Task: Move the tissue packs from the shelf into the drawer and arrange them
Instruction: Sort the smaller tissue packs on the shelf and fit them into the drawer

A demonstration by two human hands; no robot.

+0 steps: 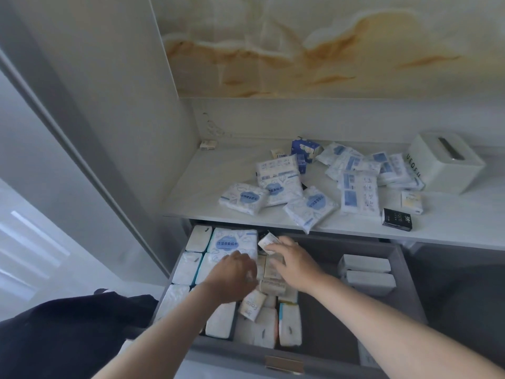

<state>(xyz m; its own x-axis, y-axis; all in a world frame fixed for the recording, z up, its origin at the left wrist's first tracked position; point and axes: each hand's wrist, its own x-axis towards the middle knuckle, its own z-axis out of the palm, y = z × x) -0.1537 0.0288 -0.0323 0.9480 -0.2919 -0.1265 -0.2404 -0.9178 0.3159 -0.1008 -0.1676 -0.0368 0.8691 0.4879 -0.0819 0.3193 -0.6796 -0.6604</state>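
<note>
Lower centre: open grey drawer [328, 357], stored tissue packs [188, 267] ranked along its left side. Left hand [235, 272] curled onto them; grasp undeterminable. Right hand [295, 265] pinches a small pack [269, 243] at the drawer's rear. Beyond, centre right: loose tissue packs [278, 184] scattered on the shelf [218, 170].

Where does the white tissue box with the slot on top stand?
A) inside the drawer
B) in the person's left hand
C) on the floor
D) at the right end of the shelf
D: the white tissue box stands at the right end of the shelf beside loose tissue packs; the left hand is down in the drawer, and the right hand pinches a small pack.
</note>
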